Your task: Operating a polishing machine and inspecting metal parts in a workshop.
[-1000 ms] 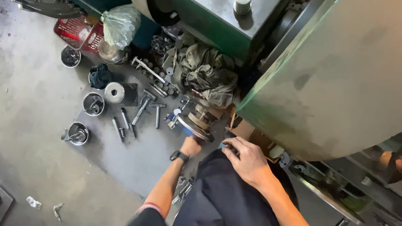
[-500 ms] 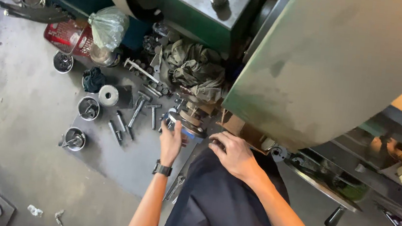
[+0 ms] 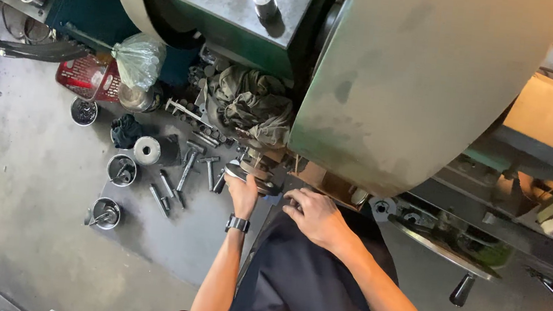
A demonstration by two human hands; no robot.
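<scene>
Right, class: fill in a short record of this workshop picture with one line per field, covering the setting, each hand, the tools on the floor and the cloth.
Setting: a large green machine over a grey concrete floor
Left hand: wears a dark wristwatch, grips a round metal part at the machine's base
Right hand: rests palm down, fingers spread, beside the left, holding nothing
Floor tools: loose bolts and small metal cups left of the hands
Cloth: a crumpled grey rag lies above the part
</scene>
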